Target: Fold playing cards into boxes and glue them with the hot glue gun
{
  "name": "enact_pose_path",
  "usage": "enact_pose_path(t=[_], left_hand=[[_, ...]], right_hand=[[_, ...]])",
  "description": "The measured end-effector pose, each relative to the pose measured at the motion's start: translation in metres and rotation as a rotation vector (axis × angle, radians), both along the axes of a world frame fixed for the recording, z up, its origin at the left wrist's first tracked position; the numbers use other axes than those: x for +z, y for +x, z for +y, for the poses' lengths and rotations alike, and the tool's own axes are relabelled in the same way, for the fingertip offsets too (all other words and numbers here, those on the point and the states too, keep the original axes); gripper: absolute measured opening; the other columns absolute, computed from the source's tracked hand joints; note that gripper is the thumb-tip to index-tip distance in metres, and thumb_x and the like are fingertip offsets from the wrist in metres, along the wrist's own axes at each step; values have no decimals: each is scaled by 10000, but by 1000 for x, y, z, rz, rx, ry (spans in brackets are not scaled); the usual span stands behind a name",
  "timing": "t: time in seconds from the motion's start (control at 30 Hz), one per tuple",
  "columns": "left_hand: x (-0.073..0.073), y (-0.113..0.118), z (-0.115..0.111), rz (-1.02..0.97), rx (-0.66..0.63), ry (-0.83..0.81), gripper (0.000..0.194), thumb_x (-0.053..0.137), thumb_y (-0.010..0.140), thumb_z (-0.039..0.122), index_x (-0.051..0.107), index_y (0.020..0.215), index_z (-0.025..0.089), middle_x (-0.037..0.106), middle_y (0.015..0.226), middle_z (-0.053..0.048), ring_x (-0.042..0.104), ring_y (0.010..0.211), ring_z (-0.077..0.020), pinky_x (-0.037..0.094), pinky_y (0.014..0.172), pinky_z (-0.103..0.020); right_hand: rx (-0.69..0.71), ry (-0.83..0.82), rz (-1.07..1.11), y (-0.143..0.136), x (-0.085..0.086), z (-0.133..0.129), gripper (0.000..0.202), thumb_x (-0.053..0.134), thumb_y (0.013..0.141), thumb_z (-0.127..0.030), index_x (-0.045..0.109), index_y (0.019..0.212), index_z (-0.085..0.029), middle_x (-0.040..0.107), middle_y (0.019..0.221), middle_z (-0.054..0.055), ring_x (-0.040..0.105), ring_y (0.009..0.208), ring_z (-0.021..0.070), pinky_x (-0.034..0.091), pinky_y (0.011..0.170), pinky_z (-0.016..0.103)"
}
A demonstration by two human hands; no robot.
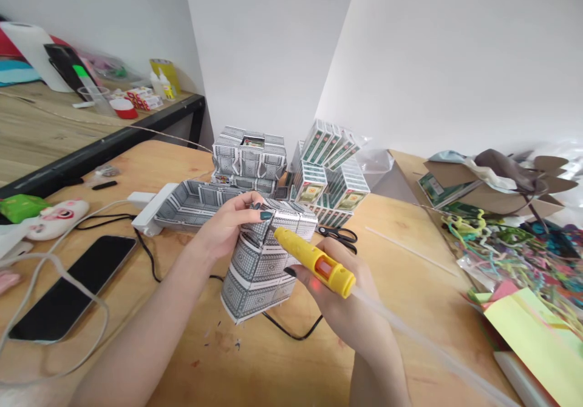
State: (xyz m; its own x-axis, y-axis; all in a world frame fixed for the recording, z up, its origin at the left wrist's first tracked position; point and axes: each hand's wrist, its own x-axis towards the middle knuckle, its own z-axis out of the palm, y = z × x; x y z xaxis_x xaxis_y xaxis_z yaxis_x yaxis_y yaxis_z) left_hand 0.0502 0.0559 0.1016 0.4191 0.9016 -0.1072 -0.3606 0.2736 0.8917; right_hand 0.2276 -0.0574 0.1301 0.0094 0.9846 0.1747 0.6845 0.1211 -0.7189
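Note:
My left hand (225, 225) pinches the upper left edge of a block-like structure built from grey-patterned playing cards (259, 276). In my right hand (350, 300) is a yellow hot glue gun (310, 255), its body pointing up and left. Its nozzle reaches a seam in the cards just below my left thumb; whether it touches cannot be made out. A long translucent glue stick (410, 328) runs out of the gun's back end. Behind the structure lies an open tray shape of the same cards (182, 212), and farther back stands another card build (249, 152).
Stacked card boxes (310, 182) stand behind, with black scissors (339, 235) beside them. A phone (75, 288), a white power strip (155, 209) and cables lie left. Colourful pipe cleaners (505, 234), coloured paper (537, 340) and a cardboard box (496, 188) fill the right side.

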Motion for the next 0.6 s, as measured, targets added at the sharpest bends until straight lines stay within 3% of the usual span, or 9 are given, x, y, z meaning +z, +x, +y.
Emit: enact_pose_path(t=[0.23, 0.6], left_hand=[[-1, -1, 0, -4, -4, 2, 225, 706, 564, 148, 502, 656, 168, 507, 570, 65, 445, 499, -65, 341, 466, -167], [-1, 0, 0, -14, -12, 2, 233, 707, 575, 139, 492, 661, 172, 499, 567, 69, 422, 476, -56, 326, 448, -168]], right_hand=[[31, 64, -81, 2, 0, 1, 239, 565, 816, -372, 433, 694, -214, 544, 690, -4, 518, 662, 149, 389, 559, 263], [66, -30, -54, 3, 4, -1, 234, 570, 814, -394, 461, 707, -217, 556, 681, -5, 513, 629, 143, 390, 548, 263]])
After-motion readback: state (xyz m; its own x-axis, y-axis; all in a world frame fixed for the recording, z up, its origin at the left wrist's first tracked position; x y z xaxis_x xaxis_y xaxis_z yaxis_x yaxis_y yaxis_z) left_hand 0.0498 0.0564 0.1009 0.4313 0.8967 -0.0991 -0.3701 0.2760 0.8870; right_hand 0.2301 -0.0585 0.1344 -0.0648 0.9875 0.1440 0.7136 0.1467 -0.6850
